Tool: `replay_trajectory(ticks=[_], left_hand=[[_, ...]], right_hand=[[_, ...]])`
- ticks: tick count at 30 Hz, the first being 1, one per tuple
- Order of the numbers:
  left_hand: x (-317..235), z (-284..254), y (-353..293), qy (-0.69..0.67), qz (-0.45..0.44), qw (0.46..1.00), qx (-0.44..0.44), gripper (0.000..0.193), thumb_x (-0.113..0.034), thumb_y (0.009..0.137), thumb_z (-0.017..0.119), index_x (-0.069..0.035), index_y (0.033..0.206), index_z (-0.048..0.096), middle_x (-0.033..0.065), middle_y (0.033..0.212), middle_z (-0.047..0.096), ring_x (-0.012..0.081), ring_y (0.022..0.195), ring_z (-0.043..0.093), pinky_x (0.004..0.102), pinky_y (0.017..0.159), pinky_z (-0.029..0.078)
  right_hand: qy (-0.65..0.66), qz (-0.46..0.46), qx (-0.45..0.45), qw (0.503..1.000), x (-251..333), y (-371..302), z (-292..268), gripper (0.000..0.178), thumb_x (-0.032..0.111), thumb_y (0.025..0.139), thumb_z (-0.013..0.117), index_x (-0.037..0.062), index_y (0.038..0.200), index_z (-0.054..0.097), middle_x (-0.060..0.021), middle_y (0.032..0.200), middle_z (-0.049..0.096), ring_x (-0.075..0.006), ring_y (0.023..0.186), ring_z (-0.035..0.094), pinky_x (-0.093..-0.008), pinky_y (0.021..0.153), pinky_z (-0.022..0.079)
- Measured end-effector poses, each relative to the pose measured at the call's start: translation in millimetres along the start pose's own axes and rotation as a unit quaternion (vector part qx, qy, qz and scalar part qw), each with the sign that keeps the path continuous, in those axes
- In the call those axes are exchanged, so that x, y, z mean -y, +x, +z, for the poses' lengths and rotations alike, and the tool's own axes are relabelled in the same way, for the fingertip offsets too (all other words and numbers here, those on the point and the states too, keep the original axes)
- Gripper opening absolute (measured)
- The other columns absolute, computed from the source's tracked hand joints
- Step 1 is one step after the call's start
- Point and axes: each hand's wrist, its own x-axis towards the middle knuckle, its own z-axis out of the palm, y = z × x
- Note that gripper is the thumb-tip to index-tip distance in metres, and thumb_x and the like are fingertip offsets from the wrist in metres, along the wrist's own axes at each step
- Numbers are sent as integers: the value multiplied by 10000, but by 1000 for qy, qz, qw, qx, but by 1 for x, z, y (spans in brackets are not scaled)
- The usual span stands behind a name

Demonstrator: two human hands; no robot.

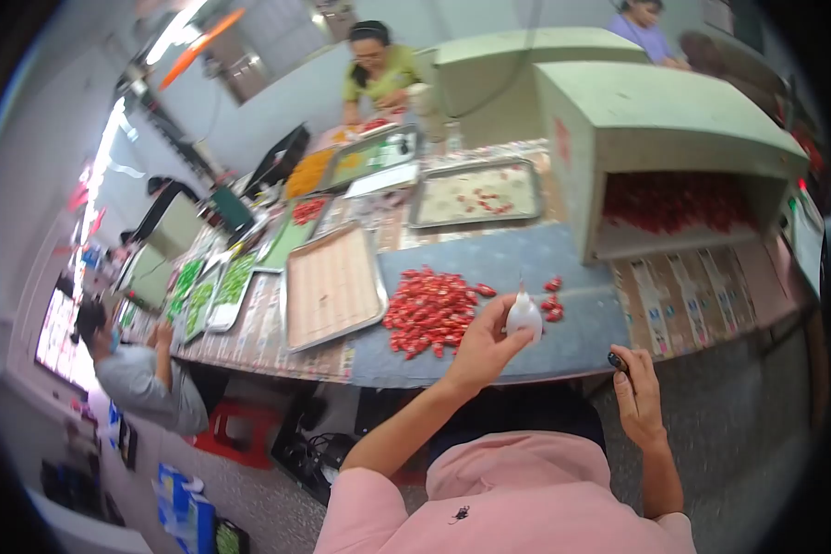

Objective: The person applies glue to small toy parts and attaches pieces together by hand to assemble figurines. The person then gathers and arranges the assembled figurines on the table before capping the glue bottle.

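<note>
My left hand is closed round a small white squeeze bottle, whose thin pointed tip stands upward over the grey-blue mat. Just left of it lies a heap of small red pieces with pale markings. A few more red pieces sit right behind the bottle. Off the table's front edge, my right hand is closed on a small black cylindrical object, held between thumb and fingers; its exact kind is too small to make out.
A metal tray with a pale base lies left of the heap. Behind is another tray with scattered red pieces. A pale green box-like hood with red pieces inside stands at right. Co-workers sit at the far side and left. A red stool stands below.
</note>
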Motion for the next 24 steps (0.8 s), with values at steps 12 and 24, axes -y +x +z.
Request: replay_trajectory(ticks=[12,24], left_hand=[[11,-115,100,302,148,918,-209,297,-31,703,742,-40,970,613,40,830,652,146,792,612,290,750,488],[38,-144,133,329,135,914,-196,327,-31,635,756,-16,931,617,126,839,645,230,780,627,329,732,494]], right_hand=[[-203,-150,83,964,-31,179,114,318,56,775,655,56,1090,612,-124,965,575,-337,956,528,-422,824,443],[-99,-151,68,981,-1,147,99,230,44,779,652,22,1007,635,-130,1009,605,-322,979,543,-393,866,437]])
